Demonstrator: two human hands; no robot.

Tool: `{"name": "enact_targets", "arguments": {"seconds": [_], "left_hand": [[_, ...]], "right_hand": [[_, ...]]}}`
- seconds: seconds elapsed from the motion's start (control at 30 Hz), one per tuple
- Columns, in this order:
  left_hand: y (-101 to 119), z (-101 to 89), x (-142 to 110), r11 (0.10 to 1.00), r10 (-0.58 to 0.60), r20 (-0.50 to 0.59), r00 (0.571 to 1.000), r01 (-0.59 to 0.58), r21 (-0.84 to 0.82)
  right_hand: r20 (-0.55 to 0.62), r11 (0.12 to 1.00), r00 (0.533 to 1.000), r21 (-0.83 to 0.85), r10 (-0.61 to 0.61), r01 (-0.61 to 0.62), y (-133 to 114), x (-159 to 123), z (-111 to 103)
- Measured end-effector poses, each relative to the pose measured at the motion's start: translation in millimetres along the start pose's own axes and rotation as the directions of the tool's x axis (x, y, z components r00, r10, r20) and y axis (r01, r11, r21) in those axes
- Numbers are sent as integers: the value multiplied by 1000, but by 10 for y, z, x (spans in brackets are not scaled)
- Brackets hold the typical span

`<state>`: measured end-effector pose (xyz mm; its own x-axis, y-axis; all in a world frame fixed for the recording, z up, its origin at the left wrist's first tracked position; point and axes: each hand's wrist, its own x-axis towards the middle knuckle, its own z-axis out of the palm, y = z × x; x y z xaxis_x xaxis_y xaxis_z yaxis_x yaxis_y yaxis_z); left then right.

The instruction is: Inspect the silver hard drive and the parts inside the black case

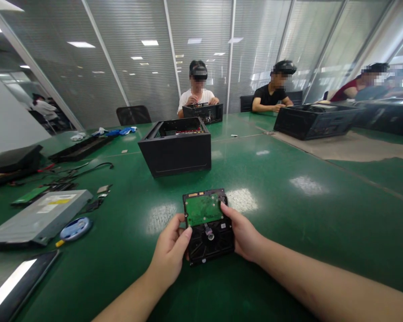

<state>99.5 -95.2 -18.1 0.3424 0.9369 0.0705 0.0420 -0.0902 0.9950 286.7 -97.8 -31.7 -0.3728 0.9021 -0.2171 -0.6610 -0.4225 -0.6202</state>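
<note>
The left hand (173, 248) and right hand (245, 232) grasp a hard drive (208, 241) by its opposite sides, thumbs on its face, green board up, above the green table (289, 277); beyond it stands a black computer case (179, 152); farther off, a person in white (206, 96) handles another case (210, 114).
</note>
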Motion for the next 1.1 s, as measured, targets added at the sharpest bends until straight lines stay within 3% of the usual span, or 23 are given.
{"name": "enact_targets", "arguments": {"seconds": [0.37, 0.47, 0.53, 0.6, 0.67, 0.77, 0.83, 0.9, 0.97, 1.1], "left_hand": [[37, 11, 46, 999, -20, -82, 996, 23, 36], [25, 13, 84, 997, -80, -145, 986, 76, -31], [9, 32, 96, 987, -146, -203, 968, 128, -99], [5, 75, 78, 976, -192, -252, 949, 157, -153], [21, 131, 26, 956, -220, -225, 949, 164, -244], [70, 191, -84, 856, -257, 0, 966, 228, -464], [98, 192, -141, 774, -267, 139, 953, 299, -558], [109, 168, -166, 708, -304, 197, 932, 359, -608], [103, 138, -163, 647, -351, 214, 912, 401, -648], [76, 101, -126, 559, -368, 238, 899, 418, -716]], "right_hand": [[39, 998, 998, 38, -44, 42, 9, 35, 0], [17, 993, 995, -71, -97, 98, 38, -17, 57], [72, 952, 975, -214, -209, 220, 60, -96, 107], [193, 848, 927, -377, -322, 373, 70, -201, 149], [334, 680, 871, -546, -359, 489, 61, -306, 168], [509, 310, 812, -753, -286, 580, 32, -396, 154], [556, 41, 802, -816, -221, 577, 20, -401, 139], [565, -165, 804, -824, -187, 542, 20, -382, 135], [583, -295, 792, -801, -182, 521, 27, -363, 141], [631, -411, 752, -748, -193, 521, 22, -353, 144]]}}
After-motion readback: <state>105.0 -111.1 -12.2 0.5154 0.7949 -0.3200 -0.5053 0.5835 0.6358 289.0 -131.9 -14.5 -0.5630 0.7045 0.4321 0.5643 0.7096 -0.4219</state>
